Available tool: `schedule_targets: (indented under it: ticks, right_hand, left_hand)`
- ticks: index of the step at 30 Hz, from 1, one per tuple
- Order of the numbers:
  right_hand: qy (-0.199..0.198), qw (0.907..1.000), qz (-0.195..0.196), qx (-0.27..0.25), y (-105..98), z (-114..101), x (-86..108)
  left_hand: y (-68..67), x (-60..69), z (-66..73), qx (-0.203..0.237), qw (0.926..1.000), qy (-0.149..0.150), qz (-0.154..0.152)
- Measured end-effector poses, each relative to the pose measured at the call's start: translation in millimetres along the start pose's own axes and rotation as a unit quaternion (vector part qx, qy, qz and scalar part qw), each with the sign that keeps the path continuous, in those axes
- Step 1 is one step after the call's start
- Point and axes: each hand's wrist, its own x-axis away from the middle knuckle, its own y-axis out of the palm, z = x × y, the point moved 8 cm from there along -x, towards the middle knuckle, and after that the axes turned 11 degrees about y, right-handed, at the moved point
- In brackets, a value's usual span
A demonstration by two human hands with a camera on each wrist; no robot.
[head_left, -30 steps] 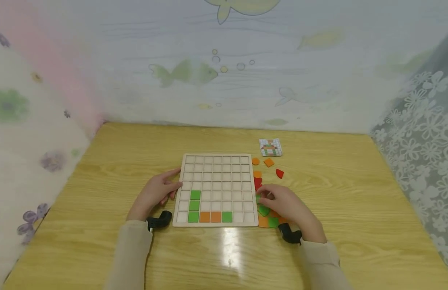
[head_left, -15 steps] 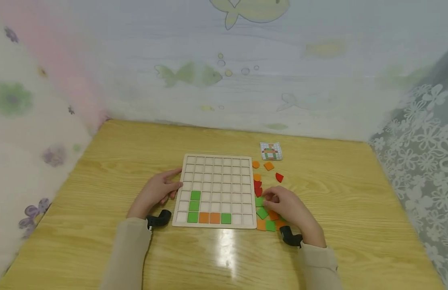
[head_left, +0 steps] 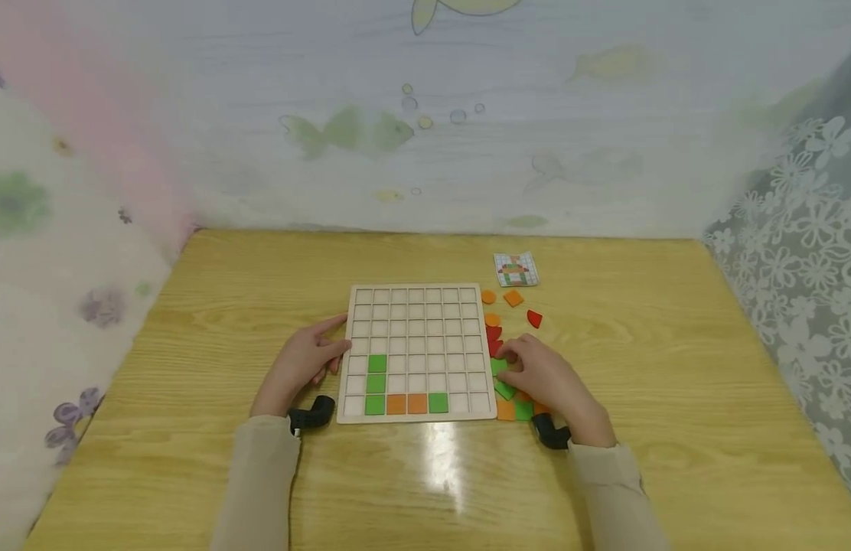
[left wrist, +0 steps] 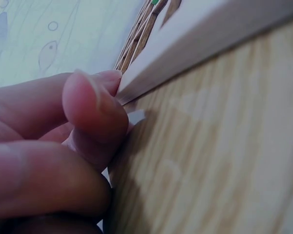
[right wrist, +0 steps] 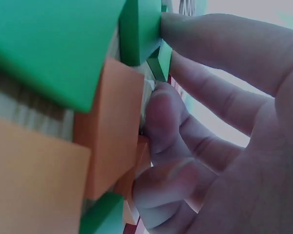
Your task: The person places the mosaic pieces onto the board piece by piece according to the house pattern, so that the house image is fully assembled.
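A pale wooden grid board (head_left: pixel 425 337) lies on the table, with several green and orange square tiles set in its lower cells. At its left edge, my left hand (head_left: pixel 303 360) touches the frame with fingertips; the left wrist view shows a fingertip against the board's side (left wrist: pixel 185 53), with nothing pinched. My right hand (head_left: pixel 546 376) is over the loose tiles to the board's right. In the right wrist view its thumb touches the side of a green tile (right wrist: pixel 139 34), and other fingers reach towards a second green tile (right wrist: pixel 161 61). Thumb and index look apart, with no tile lifted.
Loose orange tiles (head_left: pixel 506 410) lie by the board's lower right corner. Red pieces (head_left: pixel 495 348), orange discs (head_left: pixel 489 296), an orange square (head_left: pixel 513 298) and a red quarter-round (head_left: pixel 534 317) lie higher up. Behind them is a small printed pattern card (head_left: pixel 516 269).
The head view has shifted a little. My right thumb and fingers have moved slightly among the green tiles. My left hand stays at the board's edge, and the tiles on the board are unchanged.
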Motion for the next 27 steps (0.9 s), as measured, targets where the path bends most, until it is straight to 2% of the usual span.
schedule_targets:
  ticks: [8,17,22,27]
  right_hand:
    - [0.016,0.9979,-0.027,-0.057,6.8,0.6,1.9]
    - [-0.03,0.9982,-0.008,-0.052,10.9,-11.7,0.1]
    - [-0.033,0.9977,-0.009,-0.059,8.1,-6.4,-1.5]
    - [-0.066,0.9962,-0.008,-0.056,-1.2,-6.0,-5.8]
  left_hand:
    - [1.1,5.7,-1.6,0.005,1.0,-0.003,0.001]
    - [-8.0,6.0,-2.6,-0.007,0.9999,0.001,0.012]
    - [-5.5,3.3,0.8,-0.004,0.9999,0.007,0.014]
    - [-1.6,3.3,1.1,0.004,0.9998,0.0,0.021]
